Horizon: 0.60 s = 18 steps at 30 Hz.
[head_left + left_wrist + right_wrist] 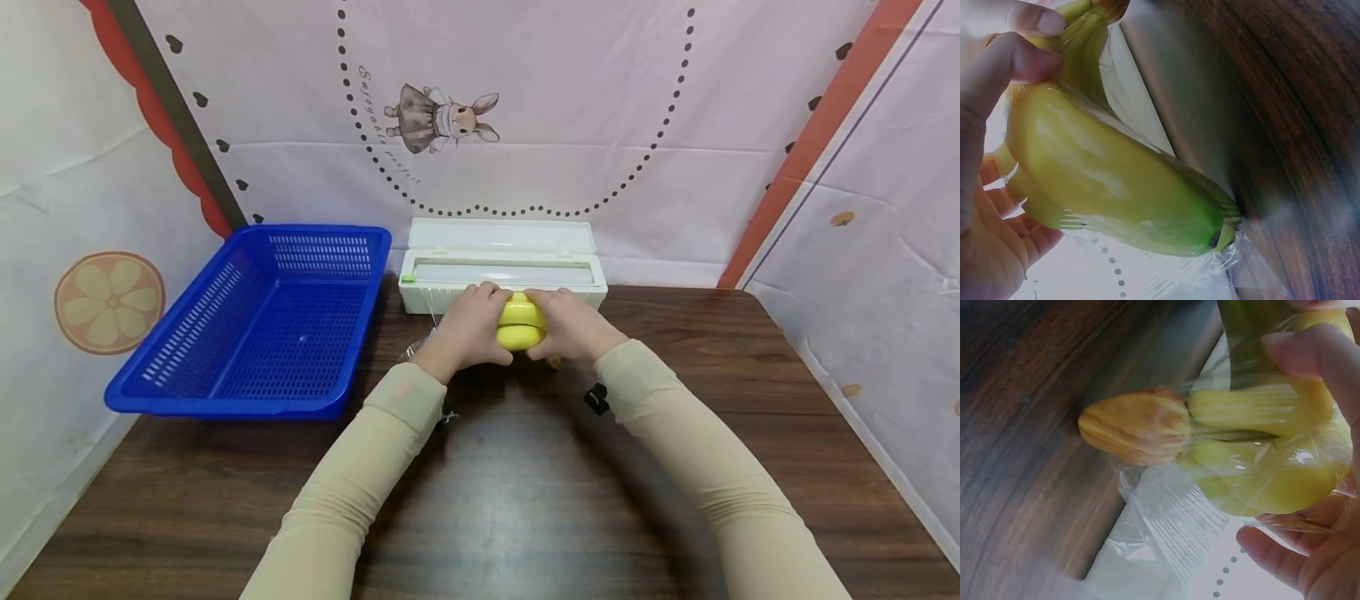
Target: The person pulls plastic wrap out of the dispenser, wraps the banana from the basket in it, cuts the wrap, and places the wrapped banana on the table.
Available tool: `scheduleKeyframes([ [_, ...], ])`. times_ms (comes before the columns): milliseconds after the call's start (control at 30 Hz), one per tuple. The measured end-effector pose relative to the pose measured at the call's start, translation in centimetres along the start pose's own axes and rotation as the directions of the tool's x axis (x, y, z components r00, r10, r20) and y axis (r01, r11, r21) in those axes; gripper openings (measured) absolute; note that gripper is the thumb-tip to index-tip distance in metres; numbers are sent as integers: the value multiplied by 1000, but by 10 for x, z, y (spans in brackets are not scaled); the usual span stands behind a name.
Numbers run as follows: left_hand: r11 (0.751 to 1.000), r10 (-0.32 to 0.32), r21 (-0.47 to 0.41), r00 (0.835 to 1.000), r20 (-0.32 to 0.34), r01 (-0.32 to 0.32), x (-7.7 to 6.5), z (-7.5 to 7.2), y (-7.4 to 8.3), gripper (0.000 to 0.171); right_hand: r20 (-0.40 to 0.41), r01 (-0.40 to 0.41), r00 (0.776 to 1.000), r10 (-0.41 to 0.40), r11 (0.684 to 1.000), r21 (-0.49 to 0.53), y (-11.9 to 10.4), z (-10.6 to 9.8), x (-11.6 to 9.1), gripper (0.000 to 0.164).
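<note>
A bunch of yellow bananas [521,323] is held between both hands above the table, in front of a white cling film dispenser [600,287]. My left hand [472,327] grips the bunch from its left side, the thumb on top of the film in the left wrist view. From the other side my right hand [570,325] grips it, thumb and fingers around the fruit. Clear cling film [1179,531] covers the bananas and runs toward the dispenser. A brown stem end [1138,428] shows through the film in the right wrist view; a greenish tip [1213,228] shows in the left.
A blue plastic basket [225,406] stands at the left of the dark wooden table [495,508]. The dispenser's lid [502,236] is raised, with a film roll [502,273] inside. Near the right cuff lies a small black object [597,398]. Printed cloth [585,108] hangs behind.
</note>
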State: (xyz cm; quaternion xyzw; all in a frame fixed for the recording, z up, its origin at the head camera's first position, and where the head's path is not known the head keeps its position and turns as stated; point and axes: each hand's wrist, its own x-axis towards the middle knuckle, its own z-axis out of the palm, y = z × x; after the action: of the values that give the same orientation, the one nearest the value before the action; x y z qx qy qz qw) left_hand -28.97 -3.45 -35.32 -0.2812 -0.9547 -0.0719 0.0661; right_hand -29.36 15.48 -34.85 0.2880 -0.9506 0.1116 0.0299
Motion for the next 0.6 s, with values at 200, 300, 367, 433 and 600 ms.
scheduleKeyframes([
  [200,998,-22,-49,998,54,25,2,-3,-2,92,54,-9,998,7,999,49,0,-5,3,79],
  [300,998,-26,-54,997,72,30,2,-4,-3,92,82,-17,997,11,997,74,1,-6,4,80],
  [367,998,-26,-60,996,81,31,2,-5,-3,91,103,-25,995,16,996,90,1,-6,5,82],
  [433,997,-22,-68,996,87,28,2,-5,-3,89,121,-33,992,20,993,111,2,-7,5,80],
  [600,995,-3,-101,997,82,11,3,-4,-5,86,141,-34,990,12,987,158,4,-6,6,70],
])
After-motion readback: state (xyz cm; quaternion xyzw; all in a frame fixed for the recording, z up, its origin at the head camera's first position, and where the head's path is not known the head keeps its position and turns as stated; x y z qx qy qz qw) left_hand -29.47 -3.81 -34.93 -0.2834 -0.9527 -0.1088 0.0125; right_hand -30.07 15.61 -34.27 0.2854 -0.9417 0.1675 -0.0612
